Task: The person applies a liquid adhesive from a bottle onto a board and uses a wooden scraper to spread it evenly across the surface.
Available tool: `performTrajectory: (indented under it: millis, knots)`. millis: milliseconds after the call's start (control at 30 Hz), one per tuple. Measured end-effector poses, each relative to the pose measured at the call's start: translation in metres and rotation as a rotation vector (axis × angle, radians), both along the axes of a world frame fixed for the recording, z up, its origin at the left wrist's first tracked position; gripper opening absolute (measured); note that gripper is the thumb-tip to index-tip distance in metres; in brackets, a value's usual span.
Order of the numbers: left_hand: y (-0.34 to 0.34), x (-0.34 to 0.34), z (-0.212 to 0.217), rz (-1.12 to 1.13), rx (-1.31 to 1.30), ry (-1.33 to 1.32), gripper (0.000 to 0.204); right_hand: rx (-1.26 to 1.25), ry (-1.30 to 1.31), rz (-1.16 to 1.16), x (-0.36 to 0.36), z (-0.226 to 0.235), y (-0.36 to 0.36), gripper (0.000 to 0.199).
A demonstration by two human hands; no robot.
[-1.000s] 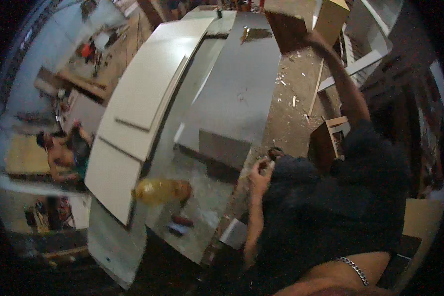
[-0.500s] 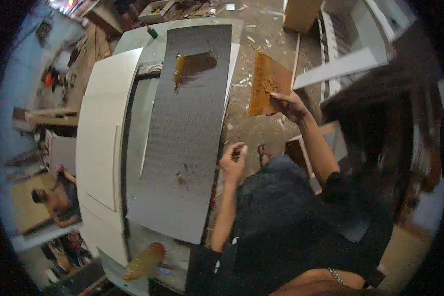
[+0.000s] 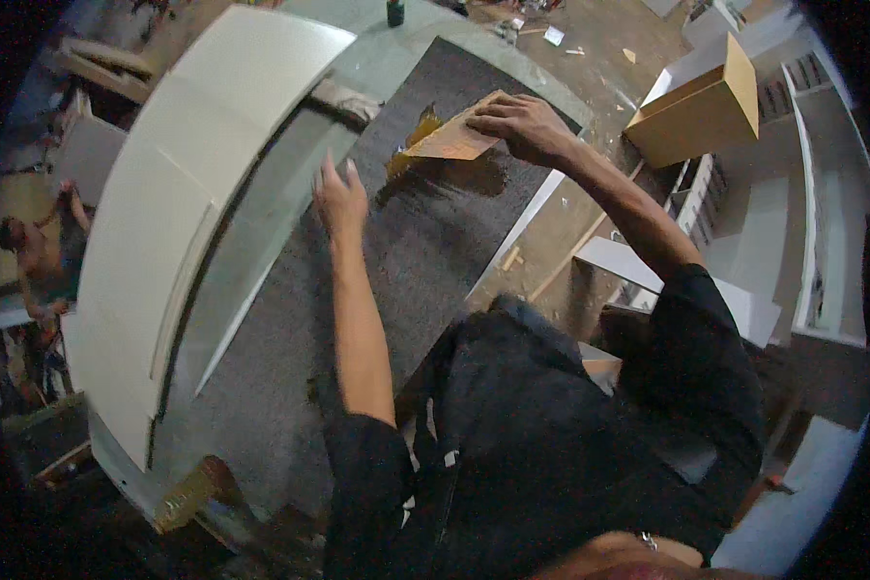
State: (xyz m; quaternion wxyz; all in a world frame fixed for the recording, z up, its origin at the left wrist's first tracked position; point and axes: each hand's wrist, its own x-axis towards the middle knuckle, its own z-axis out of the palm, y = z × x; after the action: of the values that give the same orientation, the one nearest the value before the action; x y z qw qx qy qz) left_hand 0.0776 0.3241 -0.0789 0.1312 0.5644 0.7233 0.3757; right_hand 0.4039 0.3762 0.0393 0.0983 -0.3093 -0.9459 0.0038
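Note:
A long dark grey panel lies on the bench, with a wet amber-brown smear resembling glue toward its far end. My right hand grips the edge of a thin flat orange-brown spreader board. The board tilts down over the smear, and its lower edge appears to meet the amber liquid. Over the left edge of the panel, my left hand is raised with fingers apart, holding nothing. Whether it touches the panel I cannot tell.
Cream-white panels lie along the bench's left side. An amber-stained container rests near its lower left corner; a small dark bottle stands at the far end. Wooden box and white cabinet parts occupy the right. Another person is far left.
My right hand has brought the spreader board from beside the bench left onto the smear. My left hand has moved forward over the panel. The whole view has turned and shifted.

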Motion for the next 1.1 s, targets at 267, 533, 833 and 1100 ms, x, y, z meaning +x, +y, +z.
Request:
performTrajectory:
  millis: [267,533,833,1100]
  knots:
    - [0.047,0.027,-0.023,0.036,-0.141,0.108,0.042,0.111,-0.094,-0.046,0.01,-0.078,0.036,0.054]
    - [0.048,0.002,-0.042,0.134,-0.171,-0.12,0.032,-0.224,-0.075,0.119,-0.039,-0.072,0.086,0.039]
    - [0.044,0.011,0.001,0.145,-0.343,-0.112,0.027,-0.497,-0.269,0.222,0.02,-0.029,0.109,0.043]
    - [0.071,0.012,0.014,0.017,-0.393,-0.119,0.043,-0.714,0.453,-0.025,0.05,0.024,0.185,0.027]
